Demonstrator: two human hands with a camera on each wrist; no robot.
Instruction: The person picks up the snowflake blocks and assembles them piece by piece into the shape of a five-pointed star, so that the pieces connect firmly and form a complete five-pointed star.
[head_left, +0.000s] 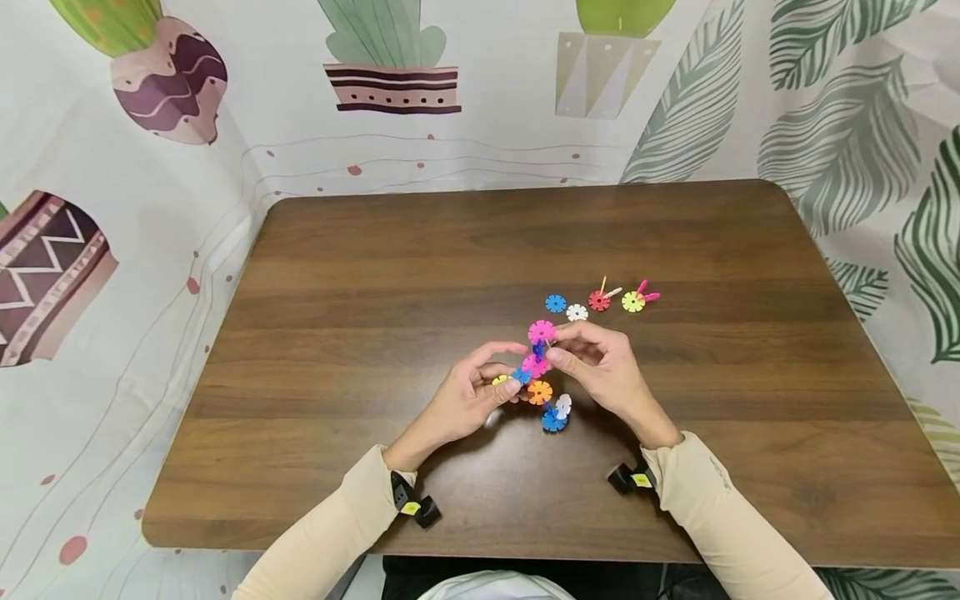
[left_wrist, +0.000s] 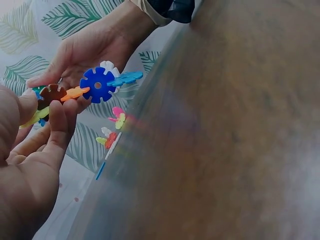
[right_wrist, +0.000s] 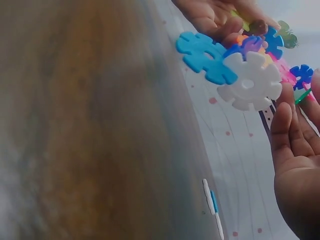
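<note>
Both hands hold a chain of slotted plastic snowflake discs above the table. My left hand [head_left: 467,398] pinches its left part, where a brown disc [left_wrist: 52,93] and a yellow disc [left_wrist: 35,118] show between thumb and fingers. At the chain's far end, by a pink disc [head_left: 542,331], the right hand [head_left: 609,368] pinches a small green disc [right_wrist: 303,96], seen edge-on. An orange disc [head_left: 540,392] follows toward the body, then a light blue disc [right_wrist: 206,57] and a white disc [right_wrist: 250,81] at the near end. Fingers partly hide the middle joints.
Beyond the hands, a loose blue disc [head_left: 555,303] and a white disc [head_left: 577,312] lie on the brown table [head_left: 360,283]. To their right are a red disc [head_left: 598,301] with pieces slotted in and a yellow-green disc [head_left: 633,302] with pink ones. A patterned cloth [head_left: 495,146] hangs behind.
</note>
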